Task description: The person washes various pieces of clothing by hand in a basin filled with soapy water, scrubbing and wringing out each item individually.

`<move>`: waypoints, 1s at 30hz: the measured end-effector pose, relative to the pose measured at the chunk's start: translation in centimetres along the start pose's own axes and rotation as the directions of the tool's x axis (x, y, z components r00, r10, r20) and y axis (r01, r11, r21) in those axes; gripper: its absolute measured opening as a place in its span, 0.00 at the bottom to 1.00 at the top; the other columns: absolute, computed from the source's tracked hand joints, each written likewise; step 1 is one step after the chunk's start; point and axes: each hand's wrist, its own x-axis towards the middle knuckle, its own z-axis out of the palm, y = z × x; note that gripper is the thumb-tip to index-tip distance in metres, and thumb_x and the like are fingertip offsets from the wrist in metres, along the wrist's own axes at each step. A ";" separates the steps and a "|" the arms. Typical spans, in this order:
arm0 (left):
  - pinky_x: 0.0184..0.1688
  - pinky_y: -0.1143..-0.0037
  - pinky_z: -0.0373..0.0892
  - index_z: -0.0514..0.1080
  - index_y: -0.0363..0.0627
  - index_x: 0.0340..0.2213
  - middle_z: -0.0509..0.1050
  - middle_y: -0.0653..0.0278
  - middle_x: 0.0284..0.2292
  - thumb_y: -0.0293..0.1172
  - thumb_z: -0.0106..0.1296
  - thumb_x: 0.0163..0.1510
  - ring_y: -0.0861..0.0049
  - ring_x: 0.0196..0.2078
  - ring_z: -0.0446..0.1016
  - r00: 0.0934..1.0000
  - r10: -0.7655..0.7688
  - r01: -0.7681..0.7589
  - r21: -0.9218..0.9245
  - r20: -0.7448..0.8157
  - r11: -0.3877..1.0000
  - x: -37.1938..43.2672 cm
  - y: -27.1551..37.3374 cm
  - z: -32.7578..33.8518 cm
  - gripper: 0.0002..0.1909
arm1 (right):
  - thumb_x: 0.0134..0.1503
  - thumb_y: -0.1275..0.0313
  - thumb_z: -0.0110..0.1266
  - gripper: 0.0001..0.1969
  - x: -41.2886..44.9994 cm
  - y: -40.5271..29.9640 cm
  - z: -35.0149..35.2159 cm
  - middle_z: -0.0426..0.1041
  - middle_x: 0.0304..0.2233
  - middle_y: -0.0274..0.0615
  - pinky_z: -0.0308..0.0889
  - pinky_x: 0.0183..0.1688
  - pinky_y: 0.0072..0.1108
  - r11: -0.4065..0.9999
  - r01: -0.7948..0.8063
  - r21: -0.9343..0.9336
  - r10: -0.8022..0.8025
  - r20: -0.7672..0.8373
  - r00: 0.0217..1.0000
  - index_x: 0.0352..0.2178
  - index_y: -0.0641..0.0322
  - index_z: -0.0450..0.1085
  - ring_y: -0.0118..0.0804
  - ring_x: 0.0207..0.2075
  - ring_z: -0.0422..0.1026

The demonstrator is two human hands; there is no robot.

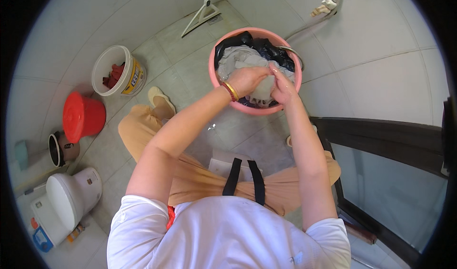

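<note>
A pink plastic basin (211, 69) stands on the tiled floor in front of me, filled with wet laundry. Pale grey cloth (237, 56) lies heaped in it, against shiny black fabric (266, 49) along the far side. My left hand (248, 80), with gold and red bracelets at the wrist, grips a bunch of the grey cloth over the near half of the basin. Opposite it, my right hand (284, 88) holds the same bunch, and the fingertips of both hands meet. Some fingers are hidden behind the cloth.
A metal shower hose (314, 24) runs down the right wall into the basin. Left stand a white bucket (119, 49) with dark red cloth, a red lidded bucket (85, 117), a waste bin (69, 147) and a toilet (82, 188). A floor squeegee (203, 13) leans behind; a dark-framed door (378, 136) is right.
</note>
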 end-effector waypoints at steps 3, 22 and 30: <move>0.33 0.67 0.67 0.70 0.43 0.34 0.72 0.53 0.30 0.31 0.43 0.52 0.57 0.32 0.70 0.995 -0.097 0.097 -0.034 -0.005 0.995 -0.9 -1.0 0.3 0.09 | 0.55 0.69 0.48 0.16 -0.1 1.1 -1.4 0.68 0.42 0.41 0.61 0.49 0.23 0.988 -0.036 0.147 0.003 0.224 0.975 0.42 0.69 0.64 0.32 0.44 0.66; 0.33 0.73 0.67 0.63 0.41 0.33 0.73 0.58 0.28 0.35 0.51 0.50 0.68 0.32 0.73 0.980 -0.161 0.191 -0.317 0.119 0.929 -2.3 -1.5 1.9 0.13 | 0.45 0.80 0.52 0.11 -3.4 2.8 -2.3 0.72 0.29 0.35 0.64 0.34 0.18 0.882 0.180 -0.436 -0.251 -0.109 0.962 0.34 0.67 0.69 0.26 0.30 0.70; 0.41 0.66 0.59 0.70 0.51 0.35 0.73 0.64 0.32 0.43 0.52 0.45 0.67 0.40 0.66 0.952 -0.132 0.006 0.411 0.278 0.912 -2.5 -2.0 1.1 0.16 | 0.45 0.79 0.52 0.09 -7.5 -2.7 0.4 0.72 0.27 0.34 0.63 0.32 0.17 0.636 0.353 -0.686 -0.514 -0.035 0.857 0.32 0.70 0.69 0.24 0.28 0.68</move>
